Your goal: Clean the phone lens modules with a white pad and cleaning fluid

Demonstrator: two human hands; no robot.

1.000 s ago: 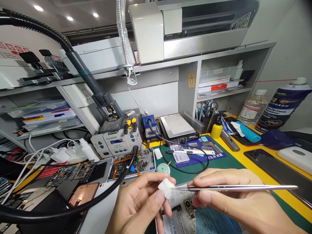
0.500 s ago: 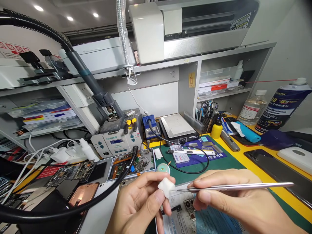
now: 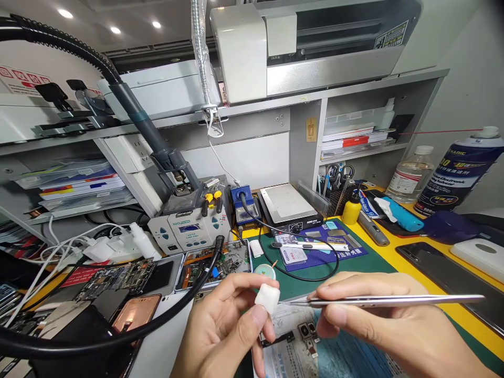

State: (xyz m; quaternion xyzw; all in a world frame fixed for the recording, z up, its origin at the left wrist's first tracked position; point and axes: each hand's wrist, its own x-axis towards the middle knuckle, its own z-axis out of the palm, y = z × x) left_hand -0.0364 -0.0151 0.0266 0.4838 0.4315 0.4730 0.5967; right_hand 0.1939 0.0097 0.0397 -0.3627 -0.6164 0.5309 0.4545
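Observation:
Between the thumb and fingers of my left hand (image 3: 232,325) is a small white cotton pad (image 3: 268,298), folded into a squarish shape. My right hand (image 3: 374,310) pinches a pair of metal tweezers (image 3: 397,300), held nearly level. Their fine tips point left and reach the pad's right edge; whether they touch it I cannot tell. Below both hands lies a printed sheet (image 3: 291,362) in white and blue. Small phone camera modules (image 3: 307,333) rest on that sheet, partly hidden by my fingers.
A soldering station (image 3: 192,228) stands behind a tray of circuit parts (image 3: 220,262). A thick black hose (image 3: 157,328) arcs across the left side. Behind the green mat (image 3: 374,268) is a heating plate (image 3: 289,205). A dark phone (image 3: 449,278) and spray can (image 3: 459,173) are at right.
The pad has turned slightly and looks more compact in my left fingers. The tweezers have shifted a little to the right, their tips now at the pad's edge.

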